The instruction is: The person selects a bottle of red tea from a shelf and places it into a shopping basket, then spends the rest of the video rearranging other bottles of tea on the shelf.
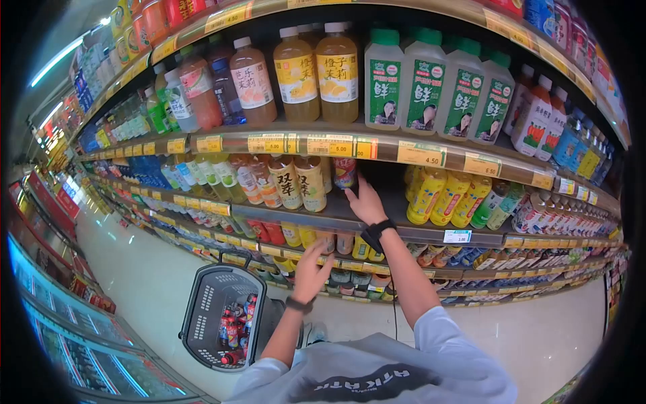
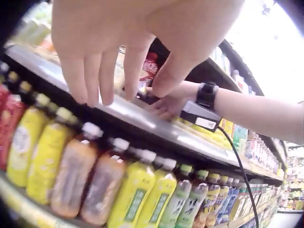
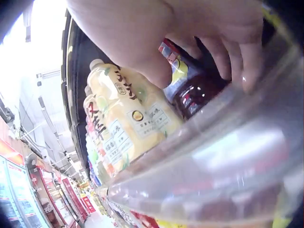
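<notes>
My right hand [image 1: 367,204] reaches into the middle shelf beside a red-and-purple drink bottle [image 1: 345,173]. In the right wrist view the bottle's dark lower part [image 3: 192,95] shows between the thumb and the fingers. The thumb lies along its left side; the other fingers extend down on the right, near the shelf edge. Part of the bottle is hidden behind the hand. My left hand [image 1: 313,269] hovers in front of the lower shelves, its fingers extended and holding nothing. In the left wrist view it hangs over rows of bottles.
Cream-labelled bottles [image 1: 311,184] stand left of the red bottle, yellow bottles [image 1: 447,196] to the right past a dark gap. A price-tagged shelf [image 1: 377,148] runs overhead. On the floor, a grey basket [image 1: 195,316] holds several red bottles [image 1: 235,326]. A cable [image 2: 244,175] hangs from the right wrist.
</notes>
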